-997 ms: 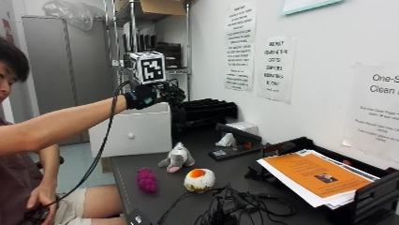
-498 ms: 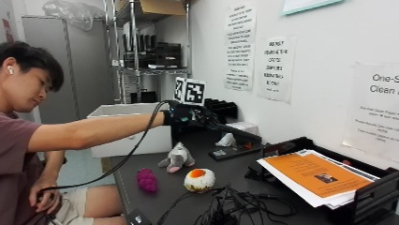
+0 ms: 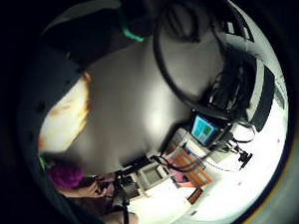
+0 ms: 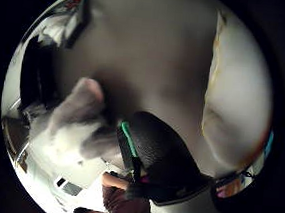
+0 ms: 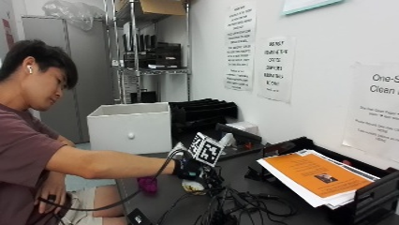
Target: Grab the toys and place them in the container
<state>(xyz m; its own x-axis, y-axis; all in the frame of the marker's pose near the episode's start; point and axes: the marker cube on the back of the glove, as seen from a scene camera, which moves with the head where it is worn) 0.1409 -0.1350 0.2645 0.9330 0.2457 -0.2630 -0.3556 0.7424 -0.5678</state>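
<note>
At lower centre of the outside view the gloved right hand (image 5: pixel 189 169) hovers over toys on the tabletop (image 5: pixel 249 166); its fingers cannot be told. The purple toy (image 5: pixel 148 184) lies beside it. The white container (image 5: pixel 130 127), left of centre, awaits; judging by this, no toy is picked up yet.

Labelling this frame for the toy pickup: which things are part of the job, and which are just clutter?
Job:
- gloved right hand, low over the toys
- purple toy
- white-and-orange round toy
- grey plush toy
- white container

Clutter:
- cable tangle
- paper tray with orange sheet
- black file racks
- wall notices
</note>
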